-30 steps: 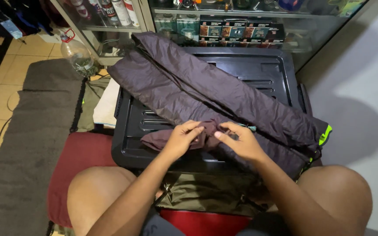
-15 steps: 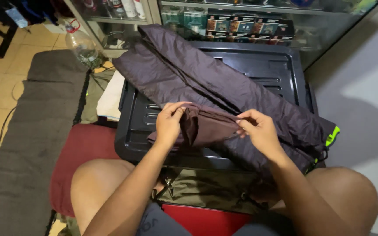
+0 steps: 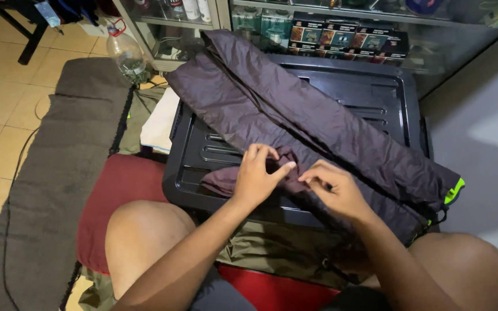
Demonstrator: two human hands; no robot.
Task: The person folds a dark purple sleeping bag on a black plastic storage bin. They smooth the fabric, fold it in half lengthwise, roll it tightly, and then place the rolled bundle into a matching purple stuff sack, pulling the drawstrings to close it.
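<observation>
Fingers of my left hand [image 3: 256, 178] curl over a bunched fold of dark purple fabric [image 3: 226, 179], thumb and forefinger nearly closed on it. My right hand [image 3: 332, 190] sits just beside, fingertips [image 3: 309, 177] pinched together on the same cloth; the two hands almost touch. That fold belongs to a long quilted dark purple garment [image 3: 301, 115], which lies diagonally across the black plastic bin lid [image 3: 376, 92], running from the lid's far left corner to past its near right corner. A neon yellow-green tab [image 3: 454, 191] shows at the garment's end, off the lid's right edge. The bunched part rests at the lid's near edge, close to my knees. Left of the lid: a folded white cloth [image 3: 159, 124], a red cushion [image 3: 116, 201], a grey mat [image 3: 59, 173]. Beyond the lid stands a glass cabinet [image 3: 318, 23]. Olive fabric [image 3: 272, 253] lies below the lid's near edge, on my lap.
</observation>
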